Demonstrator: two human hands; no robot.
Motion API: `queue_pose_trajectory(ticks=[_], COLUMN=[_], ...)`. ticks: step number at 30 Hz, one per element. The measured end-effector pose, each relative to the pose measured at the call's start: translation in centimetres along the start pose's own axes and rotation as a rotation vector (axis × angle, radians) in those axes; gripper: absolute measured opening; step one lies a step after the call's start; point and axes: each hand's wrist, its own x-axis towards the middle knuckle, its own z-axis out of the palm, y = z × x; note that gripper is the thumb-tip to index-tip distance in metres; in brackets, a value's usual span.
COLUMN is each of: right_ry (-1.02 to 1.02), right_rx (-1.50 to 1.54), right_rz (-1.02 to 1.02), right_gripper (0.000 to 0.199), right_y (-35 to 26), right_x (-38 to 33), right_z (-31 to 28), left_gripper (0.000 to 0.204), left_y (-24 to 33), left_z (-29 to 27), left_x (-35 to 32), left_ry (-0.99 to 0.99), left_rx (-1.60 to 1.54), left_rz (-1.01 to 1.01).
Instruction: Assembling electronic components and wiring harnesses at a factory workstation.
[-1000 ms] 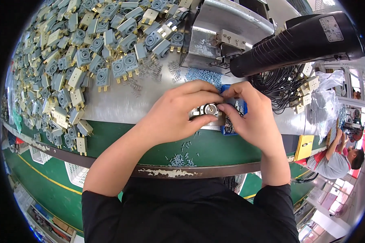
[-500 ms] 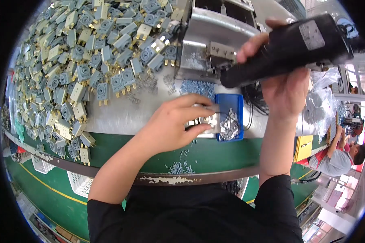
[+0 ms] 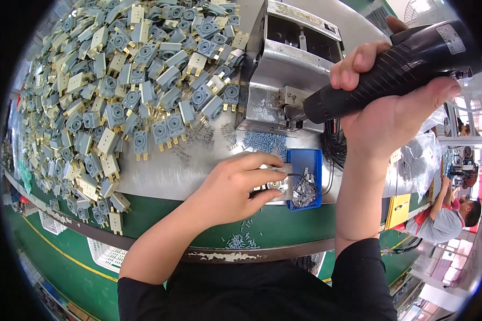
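Observation:
My right hand (image 3: 377,123) is wrapped around a black electric screwdriver (image 3: 393,69), held tilted above the bench. Its nose points left and down, beside the small metal block (image 3: 294,97) on the front of a metal screw feeder (image 3: 300,61); the bit's contact with it cannot be made out. Lower on the bench, my left hand (image 3: 235,184) curls its thumb and fingers around a small part with shiny metal pieces (image 3: 273,185), seated at a metal block. The fingers cover much of this part. A blue tray (image 3: 305,160) holding small metal pieces stands right beside it.
A large heap of grey and cream plug-like housings (image 3: 139,96) with brass pins fills the left. Bluish screws (image 3: 265,143) and springs (image 3: 201,135) lie mid-bench; more screws (image 3: 242,241) sit on the green front strip. A co-worker (image 3: 444,219) sits at far right.
The view has tipped, so the bench appears lower. My right hand has brought the screwdriver's nose closer to the feeder's block. The left hand stays at the small part.

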Motion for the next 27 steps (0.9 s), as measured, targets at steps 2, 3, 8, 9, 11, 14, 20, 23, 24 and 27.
queue_pose_trajectory(ticks=[2, 3, 8, 9, 11, 14, 20, 23, 24, 27], right_ry=[0.019, 0.018, 0.028, 0.027, 0.127, 0.113, 0.119, 0.100, 0.100, 0.092], right_rx=[-0.001, -0.001, -0.004, -0.002, -0.194, -0.164, -0.180, -0.175, -0.176, -0.172], right_rz=[-0.015, -0.014, -0.029, -0.028, 0.015, 0.024, -0.008, -0.011, -0.012, 0.024], right_gripper=[0.113, 0.113, 0.112, 0.112, 0.112, 0.112, 0.111, 0.110, 0.110, 0.110], right_y=[0.3, 0.3, 0.5, 0.4, -0.1, -0.2, 0.0, 0.2, 0.1, -0.2], right_x=[0.0, 0.0, -0.1, -0.2, -0.5, -0.4, -0.5, -0.5, -0.5, -0.3], right_z=[0.1, 0.3, 0.4, 0.8, 2.1, 2.1, 2.2, 2.3, 2.3, 2.2], left_gripper=[0.027, 0.029, 0.029, 0.029, 0.029, 0.029, 0.029, 0.029, 0.028, 0.027], left_y=[0.0, 0.0, 0.1, 0.1, 0.1, 0.1, 0.1, 0.0, 0.0, 0.2], left_z=[-0.1, -0.2, -0.3, -0.3, -0.4, -0.4, -0.3, -0.3, -0.3, -0.4], left_x=[0.1, 0.1, 0.2, 0.2, 0.2, 0.2, 0.2, 0.1, 0.1, 0.3], left_ry=[-0.014, -0.031, -0.035, -0.033, -0.034, -0.033, -0.032, -0.024, -0.023, -0.026], left_rx=[-0.009, -0.017, -0.019, -0.017, -0.016, -0.013, -0.014, -0.012, -0.017, -0.019], left_rz=[-0.009, -0.017, -0.021, -0.022, -0.027, -0.021, -0.018, -0.017, -0.016, -0.010])
